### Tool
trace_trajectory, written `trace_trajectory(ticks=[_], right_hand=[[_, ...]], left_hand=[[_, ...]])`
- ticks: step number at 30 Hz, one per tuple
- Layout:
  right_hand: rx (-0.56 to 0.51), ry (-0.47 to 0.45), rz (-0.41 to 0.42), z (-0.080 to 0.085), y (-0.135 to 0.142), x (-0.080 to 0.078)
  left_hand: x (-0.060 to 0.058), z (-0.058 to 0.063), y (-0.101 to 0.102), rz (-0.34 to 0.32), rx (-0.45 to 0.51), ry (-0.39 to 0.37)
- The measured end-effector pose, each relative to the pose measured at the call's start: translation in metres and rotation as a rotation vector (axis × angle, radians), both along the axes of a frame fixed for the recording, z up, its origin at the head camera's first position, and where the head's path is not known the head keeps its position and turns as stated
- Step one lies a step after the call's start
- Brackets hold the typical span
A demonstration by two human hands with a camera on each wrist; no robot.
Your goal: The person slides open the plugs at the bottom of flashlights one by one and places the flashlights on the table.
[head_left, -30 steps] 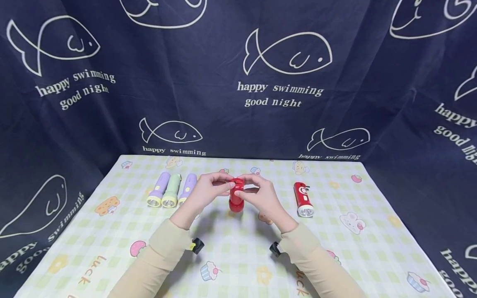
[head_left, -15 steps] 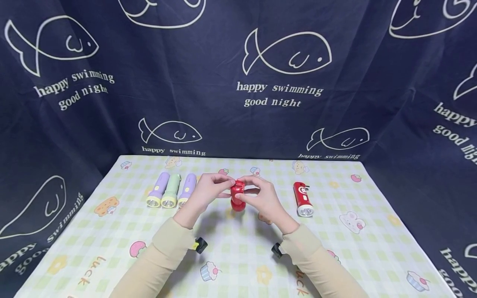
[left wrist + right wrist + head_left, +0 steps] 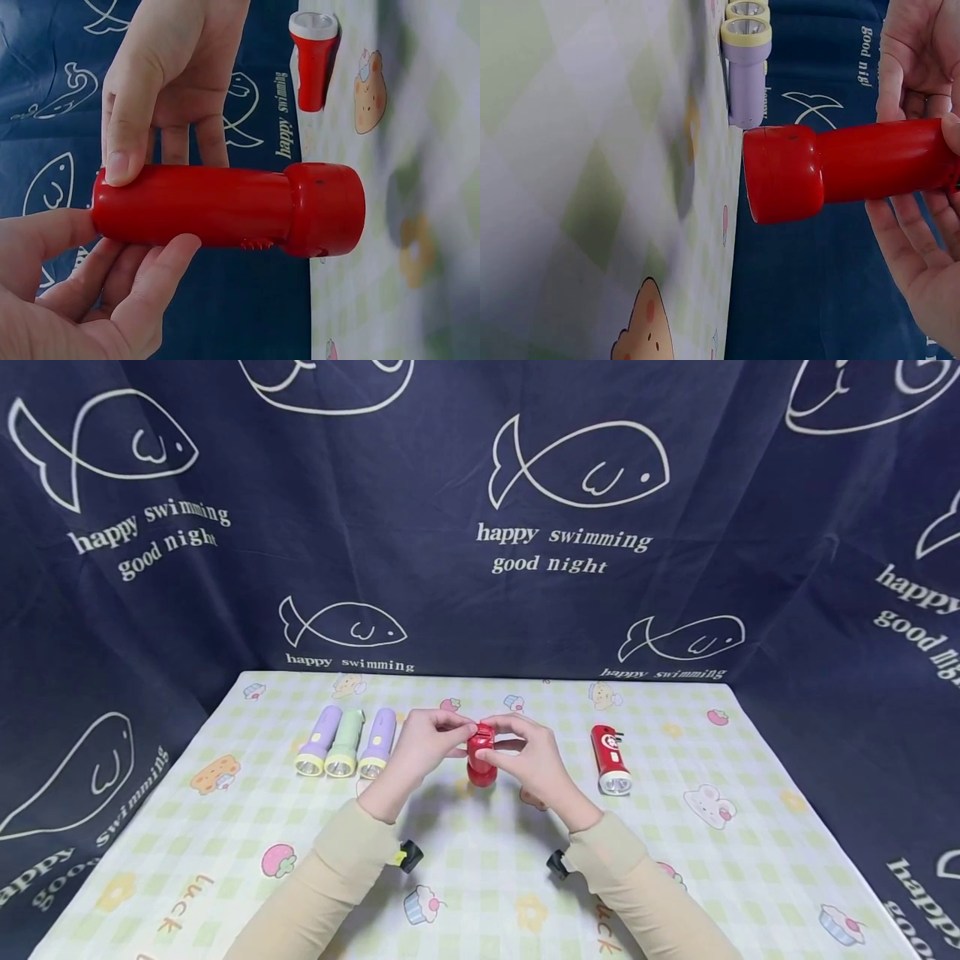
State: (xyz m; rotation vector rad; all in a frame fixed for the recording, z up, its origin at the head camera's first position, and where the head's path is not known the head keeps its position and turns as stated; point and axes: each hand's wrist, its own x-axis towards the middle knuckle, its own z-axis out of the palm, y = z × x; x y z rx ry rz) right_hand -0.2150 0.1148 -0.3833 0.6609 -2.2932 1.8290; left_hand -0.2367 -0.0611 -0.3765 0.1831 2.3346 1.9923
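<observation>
A red flashlight (image 3: 482,770) is held up above the table's middle, its wide head end pointing down and its tail up. My left hand (image 3: 433,745) grips it near the tail from the left; in the left wrist view its thumb lies along the red body (image 3: 202,206). My right hand (image 3: 528,747) pinches the body between thumb and fingers from the right. In the right wrist view a small dark part shows at the tail end, partly covered by a fingertip. The lens face is turned out of sight.
Two purple flashlights (image 3: 321,742) and a green one (image 3: 345,745) lie in a row left of my hands. Right of them lies another red flashlight (image 3: 611,762) with a white rim and prongs sticking out. A checked cloth covers the table (image 3: 480,902); a navy curtain (image 3: 450,610) hangs behind.
Both hands keep hold of the red flashlight. It has shifted slightly right, and my left forearm has moved a little to the right with it. The other flashlights lie still.
</observation>
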Motion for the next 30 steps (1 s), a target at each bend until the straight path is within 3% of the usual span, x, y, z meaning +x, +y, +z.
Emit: trace_trajectory(ticks=[30], right_hand=[[0.030, -0.018, -0.021, -0.0017, 0.0038, -0.0005]], left_hand=[[0.0011, 0.0034, 0.0068, 0.023, -0.019, 0.010]])
